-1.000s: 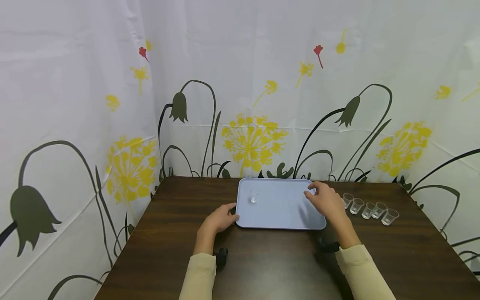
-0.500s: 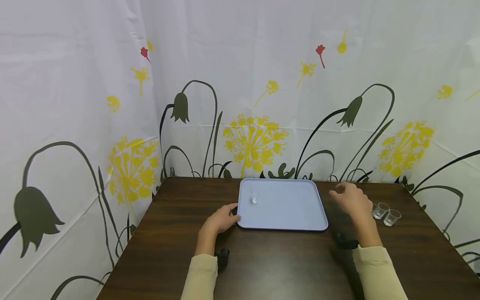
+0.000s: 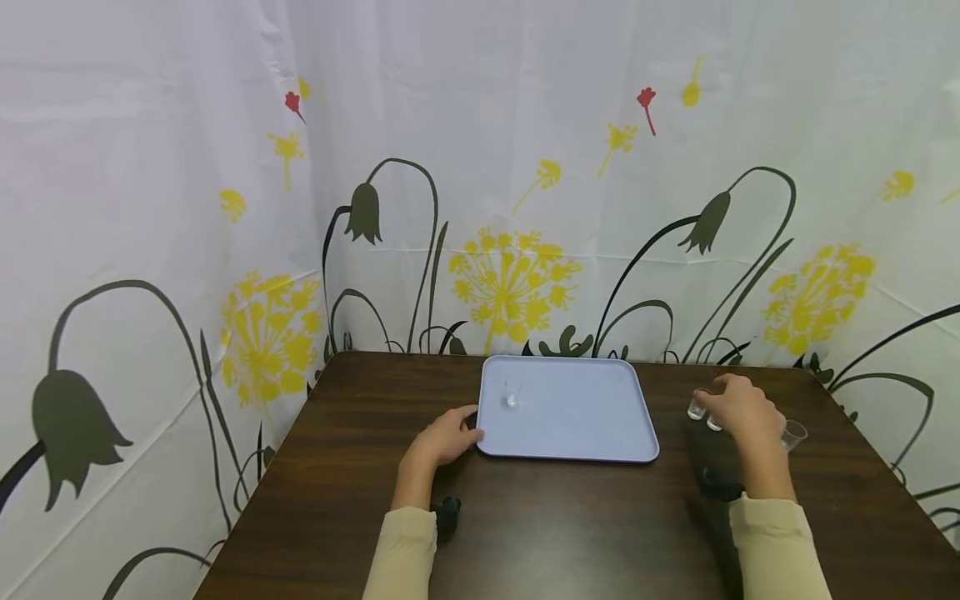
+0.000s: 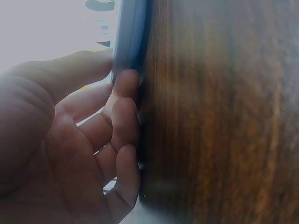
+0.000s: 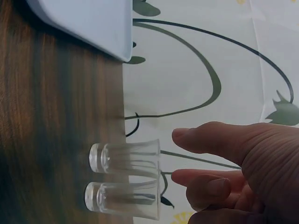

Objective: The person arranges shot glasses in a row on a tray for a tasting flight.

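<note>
A pale blue tray (image 3: 577, 417) lies on the dark wooden table, with one small clear shot glass (image 3: 512, 399) standing on its left part. My left hand (image 3: 442, 437) holds the tray's left edge, thumb at the rim and fingers curled against the side (image 4: 124, 116). Over the row of glasses at the right hovers my right hand (image 3: 745, 410), thumb and fingertips apart with nothing between them. In the right wrist view, two upright shot glasses (image 5: 128, 157) stand just beyond those fingertips. Another glass (image 3: 795, 434) shows right of the hand; the hand hides the others.
Brown table surface (image 3: 555, 525) extends in front of the tray. A white curtain (image 3: 480, 125) printed with flowers hangs behind the table's far edge. Each wrist carries a dark camera (image 3: 447, 515).
My right hand has moved right, from above the tray's right end to above the row of shot glasses. My left hand stays at the tray's left edge.
</note>
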The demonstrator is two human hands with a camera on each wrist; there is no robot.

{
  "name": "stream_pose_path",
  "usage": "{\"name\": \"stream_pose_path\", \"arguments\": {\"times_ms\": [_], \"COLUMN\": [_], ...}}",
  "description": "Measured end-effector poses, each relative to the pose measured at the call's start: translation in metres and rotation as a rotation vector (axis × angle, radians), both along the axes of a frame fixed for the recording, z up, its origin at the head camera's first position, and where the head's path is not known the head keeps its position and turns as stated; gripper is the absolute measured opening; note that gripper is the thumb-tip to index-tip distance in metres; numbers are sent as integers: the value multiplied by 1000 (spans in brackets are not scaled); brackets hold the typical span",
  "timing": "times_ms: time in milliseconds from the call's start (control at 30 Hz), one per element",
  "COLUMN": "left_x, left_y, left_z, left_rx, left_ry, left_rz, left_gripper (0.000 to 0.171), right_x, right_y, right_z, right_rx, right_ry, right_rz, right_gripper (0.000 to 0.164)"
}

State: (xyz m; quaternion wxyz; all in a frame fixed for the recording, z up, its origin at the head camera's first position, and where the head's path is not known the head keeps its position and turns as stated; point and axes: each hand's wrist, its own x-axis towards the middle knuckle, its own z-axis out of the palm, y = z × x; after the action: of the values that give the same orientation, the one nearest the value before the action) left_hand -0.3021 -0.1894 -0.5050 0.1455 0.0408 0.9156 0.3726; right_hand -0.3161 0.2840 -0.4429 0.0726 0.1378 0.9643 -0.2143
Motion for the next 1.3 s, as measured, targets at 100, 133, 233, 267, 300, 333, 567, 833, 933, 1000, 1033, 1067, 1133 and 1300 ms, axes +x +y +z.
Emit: {"name": "stream_pose_path", "arguments": {"times_ms": [100, 133, 233, 267, 300, 333, 567, 833, 933, 1000, 1033, 1067, 1133, 1300], "left_x": [-6, -6, -6, -5, -1, -1, -2, -2, -2, -2, -2, -2, -1, -2], "left_y": [-3, -3, -2, -2, -1, 0, -1, -1, -1, -1, -1, -1, -1, -1], "left_z": [-5, -5, -5, -5, 0, -1, -4, -3, -4, -4, -4, -3, -3, -4], "left_rx": [-8, -8, -9, -11, -7, -5, 5, -2, 1, 2, 2, 1, 1, -4], "left_ry": [3, 1, 0, -2, -3, -4, 0, 10, 7, 5, 6, 6, 2, 4], "left_rz": [-3, -4, -4, -3, -1, 0, -1, -2, 2, 3, 3, 2, 5, 8], "left_gripper": [60, 60, 60, 60, 60, 60, 60, 59, 60, 60, 60, 60, 60, 60], "right_x": [-1, -2, -2, -3, -3, -3, -5, -8, -9, -9, -10, -10, -10, -9], "right_y": [1, 1, 0, 0, 0, 0, 1, 1, 0, -1, -1, -1, 0, 0], "right_z": [0, 0, -2, -3, -4, -6, -11, -15, -16, -16, -16, -17, -17, -18], "right_rx": [4, 6, 10, 10, 12, 12, 20, 21, 25, 24, 23, 22, 19, 5], "right_ry": [-7, -13, -29, -34, -37, -43, -32, -16, -12, -10, -9, -8, -4, 8], "right_rz": [-2, -2, -3, -3, -4, -2, -2, -3, -16, -19, -21, -21, -23, -28], "right_gripper": [75, 75, 74, 74, 74, 75, 73, 71, 69, 69, 68, 68, 68, 68]}}
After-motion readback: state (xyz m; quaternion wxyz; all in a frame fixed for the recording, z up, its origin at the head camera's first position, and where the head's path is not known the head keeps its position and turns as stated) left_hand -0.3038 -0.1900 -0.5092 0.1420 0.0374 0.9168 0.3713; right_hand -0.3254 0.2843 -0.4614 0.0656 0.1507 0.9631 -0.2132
